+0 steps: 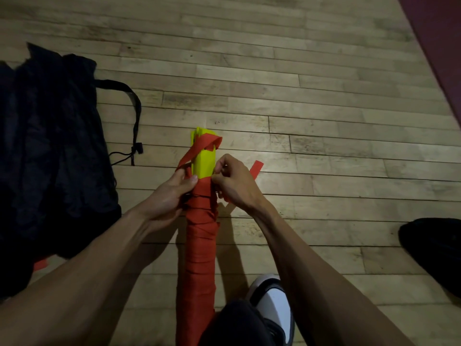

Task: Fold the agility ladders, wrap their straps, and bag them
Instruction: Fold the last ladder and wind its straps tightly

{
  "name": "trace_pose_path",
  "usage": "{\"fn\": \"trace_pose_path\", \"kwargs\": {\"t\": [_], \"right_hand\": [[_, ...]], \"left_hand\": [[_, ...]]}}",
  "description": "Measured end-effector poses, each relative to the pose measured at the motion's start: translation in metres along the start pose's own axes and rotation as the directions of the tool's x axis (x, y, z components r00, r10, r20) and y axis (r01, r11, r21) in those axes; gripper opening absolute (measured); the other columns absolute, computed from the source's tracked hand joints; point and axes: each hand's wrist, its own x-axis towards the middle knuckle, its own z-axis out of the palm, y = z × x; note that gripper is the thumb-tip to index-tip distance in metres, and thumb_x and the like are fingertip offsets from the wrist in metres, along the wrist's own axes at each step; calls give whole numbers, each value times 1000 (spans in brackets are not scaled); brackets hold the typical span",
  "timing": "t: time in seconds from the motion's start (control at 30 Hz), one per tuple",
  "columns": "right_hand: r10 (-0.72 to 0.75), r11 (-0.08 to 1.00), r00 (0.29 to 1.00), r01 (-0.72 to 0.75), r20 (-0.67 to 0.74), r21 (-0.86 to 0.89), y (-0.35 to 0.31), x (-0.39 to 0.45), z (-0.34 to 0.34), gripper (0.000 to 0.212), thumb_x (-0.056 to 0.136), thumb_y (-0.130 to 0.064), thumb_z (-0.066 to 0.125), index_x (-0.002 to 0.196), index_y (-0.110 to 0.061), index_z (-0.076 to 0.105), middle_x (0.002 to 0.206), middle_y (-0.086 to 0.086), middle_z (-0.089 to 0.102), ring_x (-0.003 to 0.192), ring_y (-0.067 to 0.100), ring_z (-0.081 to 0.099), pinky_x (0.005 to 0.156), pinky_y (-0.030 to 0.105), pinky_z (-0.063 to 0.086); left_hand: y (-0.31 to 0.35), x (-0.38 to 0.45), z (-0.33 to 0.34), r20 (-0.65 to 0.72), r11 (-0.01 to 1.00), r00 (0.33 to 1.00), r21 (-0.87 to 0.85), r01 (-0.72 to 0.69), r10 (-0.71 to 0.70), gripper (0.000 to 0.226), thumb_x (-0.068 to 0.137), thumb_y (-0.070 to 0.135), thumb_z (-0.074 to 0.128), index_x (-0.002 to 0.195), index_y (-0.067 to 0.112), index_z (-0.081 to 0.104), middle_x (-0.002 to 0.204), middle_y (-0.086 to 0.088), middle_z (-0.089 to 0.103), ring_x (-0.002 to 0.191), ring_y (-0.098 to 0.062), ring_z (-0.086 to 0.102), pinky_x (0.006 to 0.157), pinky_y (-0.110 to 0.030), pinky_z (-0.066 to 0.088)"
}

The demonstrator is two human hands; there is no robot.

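Observation:
A folded agility ladder (pixel 203 156) of stacked yellow rungs stands upright on the wooden floor, centre of view. Red strap (pixel 199 250) is wound tightly round most of its length; only the yellow top shows. My left hand (pixel 167 198) grips the wrapped bundle from the left, thumb across the red turns. My right hand (pixel 230 183) pinches the strap at the bundle's right side, just under the yellow part. A loose loop of strap (pixel 204 143) hangs over the top, and a free end (pixel 257 168) sticks out behind my right hand.
A black drawstring bag (pixel 55 151) lies crumpled on the floor at the left, its cord and toggle (pixel 137 148) trailing right. My shoe (pixel 272 303) and dark-trousered knee are at the bottom. A dark object (pixel 434 250) sits at the right edge; a maroon mat (pixel 439 41) fills the top right corner.

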Motion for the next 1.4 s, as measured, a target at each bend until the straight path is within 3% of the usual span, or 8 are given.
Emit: {"fn": "trace_pose_path", "kwargs": {"t": [0.1,0.27,0.57,0.93,1.07,1.17,1.27,1.4], "right_hand": [[-17,999,1000,18,-24,45,-2,-1,-1,18,81,-7,59,78,-19,47,66,6,57,56,16,49,57,34,41],[-27,997,999,29,-34,74,-9,1,9,16,82,-19,64,81,-19,48,69,1,57,62,17,54,61,41,47],[55,998,993,-57,-108,-16,5,6,4,40,74,-18,82,76,-22,42,74,13,66,64,33,60,61,56,54],[139,985,985,-128,-97,118,13,7,11,40,69,-6,78,75,-21,42,65,4,59,59,19,53,57,48,54],[184,975,977,-167,-108,148,16,8,8,37,64,-7,81,76,-14,46,70,7,60,65,24,60,63,54,56],[180,969,980,-162,-87,186,13,8,10,43,65,-4,81,74,-19,42,71,9,60,67,25,61,61,50,55],[164,963,984,-143,-72,227,6,7,13,40,70,-2,80,74,-17,44,68,6,60,61,19,58,53,32,47],[138,968,978,-100,-157,230,-1,10,5,22,74,-4,66,72,-17,48,64,9,60,55,19,51,55,34,42]], "left_hand": [[4,1,7,-175,983,980,174,-66,97,41,97,20,64,131,13,43,102,-11,64,73,-7,71,59,-26,58],[2,5,10,-300,778,906,626,-51,300,67,83,32,80,134,18,39,115,1,59,104,-21,61,87,-40,53],[-7,-1,24,-100,844,939,479,-243,328,21,98,6,56,117,11,65,101,-3,71,87,-9,70,73,-21,53],[-29,-7,4,169,164,730,918,-361,663,36,102,18,54,138,15,53,105,-6,64,88,-19,65,72,-29,55],[-42,-9,8,-197,568,679,730,-379,707,16,100,27,55,115,19,58,115,-1,69,96,-13,70,79,-38,62],[-25,14,11,-426,968,878,207,-142,219,31,98,53,50,109,25,56,102,-4,71,85,-17,73,74,-42,62],[-13,20,12,-199,997,980,70,17,-3,33,107,25,46,115,1,66,100,-17,73,74,-13,73,65,-24,59],[-8,24,3,-356,917,924,398,18,137,26,83,35,78,96,15,69,89,-6,74,70,-12,71,59,-26,54]]}}
